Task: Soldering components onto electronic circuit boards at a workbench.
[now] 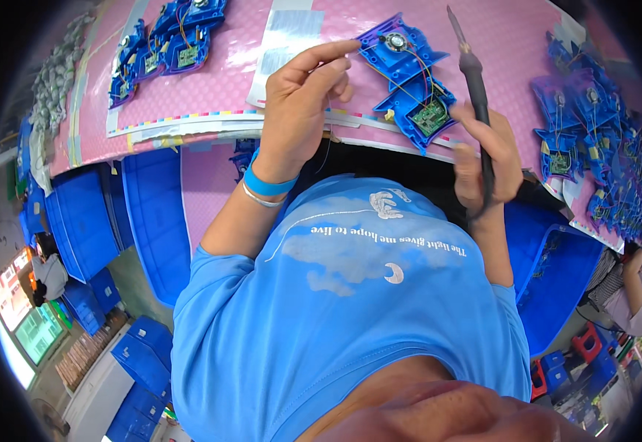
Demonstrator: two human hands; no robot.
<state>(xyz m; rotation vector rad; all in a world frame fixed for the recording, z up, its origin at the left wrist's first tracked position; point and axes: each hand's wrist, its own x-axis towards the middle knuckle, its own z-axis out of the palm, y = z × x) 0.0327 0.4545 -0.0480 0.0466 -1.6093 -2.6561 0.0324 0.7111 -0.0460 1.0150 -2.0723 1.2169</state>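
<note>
My right hand [494,151] grips a soldering iron [473,70] by its dark handle, with the metal tip pointing up and away from me. On the pink table edge between my hands lies an opened blue plastic shell [395,62]. A round speaker [396,42] sits in its far half, and thin wires run to a green circuit board [430,118] in the near half. My left hand [302,92] is by the shell's left corner, index finger reaching to it, the other fingers curled. A thin strand hangs below that hand; what the fingers pinch is too small to make out.
More opened blue shells [177,44] lie at the far left of the pink table [225,44]. A heap of similar shells [594,125] covers the right side. Blue bins [155,221] stand below the table edge on both sides. Another person's arm [636,283] shows at the far right.
</note>
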